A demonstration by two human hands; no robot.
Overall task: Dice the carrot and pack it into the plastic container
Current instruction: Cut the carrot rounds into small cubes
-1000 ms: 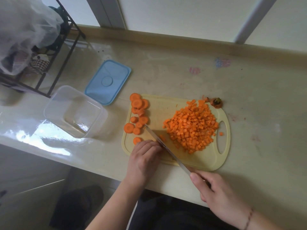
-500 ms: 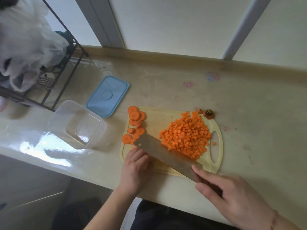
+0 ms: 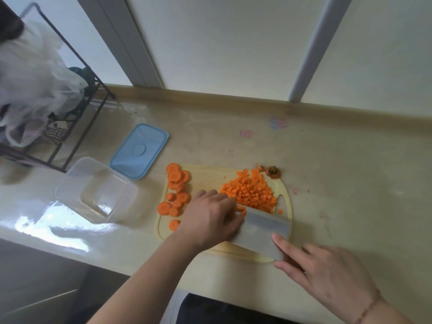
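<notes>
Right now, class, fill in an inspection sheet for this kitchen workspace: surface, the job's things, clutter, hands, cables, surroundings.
Surface: beige counter, glossy, with faint coloured stains.
Job's things: diced carrot piled on the yellow cutting board; carrot slices uncut at its left edge; clear plastic container empty, left of the board; blue lid off, behind it.
Clutter: carrot top at the board's far edge.
Hands: left hand at the dice beside the blade; right hand holds the knife, blade nearly flat on the board.
Cables: nothing seen.
Surroundings: black wire rack with plastic bags, far left; pale wall panels behind.
</notes>
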